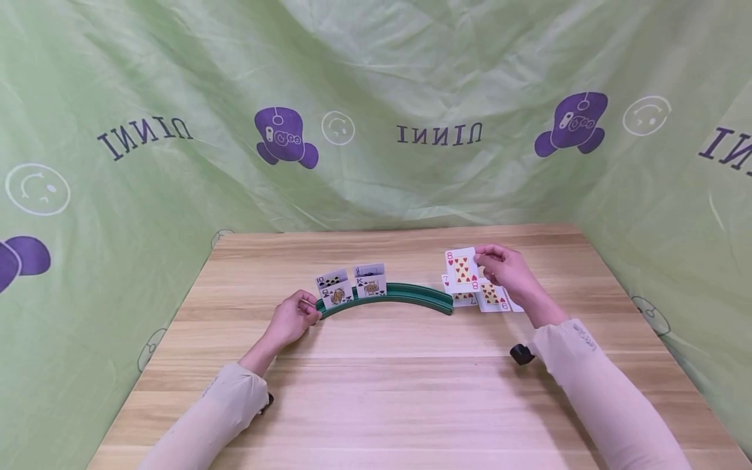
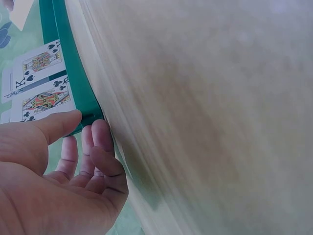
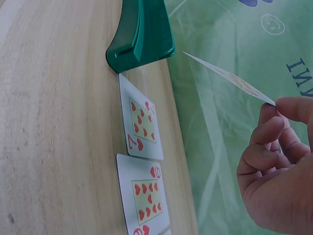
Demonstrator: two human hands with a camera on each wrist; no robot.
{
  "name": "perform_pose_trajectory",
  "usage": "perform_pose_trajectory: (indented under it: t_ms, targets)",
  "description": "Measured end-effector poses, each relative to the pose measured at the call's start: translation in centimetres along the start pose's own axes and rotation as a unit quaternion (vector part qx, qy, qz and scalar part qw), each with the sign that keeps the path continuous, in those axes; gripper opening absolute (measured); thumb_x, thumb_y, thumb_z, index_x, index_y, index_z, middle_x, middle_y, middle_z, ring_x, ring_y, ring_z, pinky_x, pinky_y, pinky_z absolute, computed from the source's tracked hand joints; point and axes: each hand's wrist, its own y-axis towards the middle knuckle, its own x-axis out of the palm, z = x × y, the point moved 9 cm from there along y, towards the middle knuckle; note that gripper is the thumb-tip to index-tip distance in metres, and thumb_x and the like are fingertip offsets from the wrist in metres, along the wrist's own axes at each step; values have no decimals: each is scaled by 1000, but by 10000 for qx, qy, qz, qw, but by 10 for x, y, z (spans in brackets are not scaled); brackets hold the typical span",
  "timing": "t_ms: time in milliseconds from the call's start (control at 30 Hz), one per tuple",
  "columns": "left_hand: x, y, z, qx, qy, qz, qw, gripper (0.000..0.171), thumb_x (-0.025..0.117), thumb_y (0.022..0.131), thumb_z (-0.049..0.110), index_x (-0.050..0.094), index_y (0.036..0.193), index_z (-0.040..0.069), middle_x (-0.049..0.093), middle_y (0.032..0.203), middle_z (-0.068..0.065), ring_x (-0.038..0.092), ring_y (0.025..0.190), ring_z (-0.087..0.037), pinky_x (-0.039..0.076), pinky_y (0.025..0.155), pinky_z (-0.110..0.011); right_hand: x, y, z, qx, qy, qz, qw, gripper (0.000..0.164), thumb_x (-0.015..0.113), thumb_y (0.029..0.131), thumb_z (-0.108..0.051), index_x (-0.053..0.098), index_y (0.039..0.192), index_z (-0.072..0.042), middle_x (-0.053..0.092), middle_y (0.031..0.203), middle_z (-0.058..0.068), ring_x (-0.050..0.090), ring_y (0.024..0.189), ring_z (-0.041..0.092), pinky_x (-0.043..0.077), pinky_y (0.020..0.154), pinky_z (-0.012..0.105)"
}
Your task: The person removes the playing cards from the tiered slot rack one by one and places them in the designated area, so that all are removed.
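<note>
A curved green playing card holder (image 1: 414,293) stands on the table. At its left end my left hand (image 1: 290,318) grips it, thumb and fingertips on either side in the left wrist view. A queen of clubs (image 2: 46,100) and a king of spades (image 2: 41,62) stand in the holder's left half, with a ten (image 1: 331,279) and another card (image 1: 369,268) behind them. My right hand (image 1: 508,271) pinches an eight of hearts (image 1: 461,266) by its edge, raised above the holder's right end. Below it lie a seven of hearts (image 3: 142,121) and a nine of hearts (image 3: 146,196).
Another card's edge (image 1: 517,305) shows beside the nine, partly hidden by the right arm. The wooden table (image 1: 376,391) reaches back to a green printed curtain (image 1: 376,189). A black wrist device (image 1: 521,354) hangs under the right sleeve.
</note>
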Motion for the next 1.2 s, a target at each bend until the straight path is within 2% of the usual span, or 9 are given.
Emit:
perform_pose_trajectory:
  t_ms: [267, 533, 767, 1000, 1200]
  targets:
    - [0, 1, 0, -3, 4, 3, 10000, 23, 71, 88, 6, 59, 107, 6, 70, 94, -10, 63, 81, -18, 47, 70, -26, -12, -3, 1, -144, 191, 103, 9997, 28, 58, 101, -24, 54, 124, -8, 56, 87, -9, 47, 66, 4, 40, 59, 19]
    - [0, 1, -1, 31, 46, 20, 10000, 22, 70, 88, 6, 58, 106, 6, 69, 92, -10, 62, 81, -18, 46, 69, -26, -24, -5, 6, -133, 337, 77, 9993, 21, 57, 101, -22, 55, 119, -12, 58, 87, -13, 46, 65, 3, 40, 59, 18]
    - [0, 1, 0, 25, 76, 8, 10000, 22, 70, 88, 6, 58, 107, 6, 69, 92, -10, 61, 79, -17, 46, 68, -27, -34, -6, 14, -12, 146, 142, 9998, 24, 57, 101, -26, 55, 121, -13, 55, 86, -13, 48, 67, 4, 44, 64, 21]
    - [1, 1, -1, -2, 116, 10, 9999, 22, 70, 89, 7, 58, 107, 6, 70, 92, -9, 61, 79, -18, 44, 68, -26, -44, -9, 19, 105, 188, 199, 9996, 29, 59, 100, -28, 54, 124, -13, 56, 91, -14, 49, 69, 3, 43, 63, 18]
    - [0, 1, -1, 16, 113, 31, 9999, 22, 70, 88, 6, 58, 107, 6, 70, 92, -10, 61, 79, -18, 45, 69, -27, -53, -8, 25, 102, 314, 200, 9993, 23, 59, 100, -27, 56, 120, -17, 57, 96, -14, 48, 68, 2, 42, 62, 18]
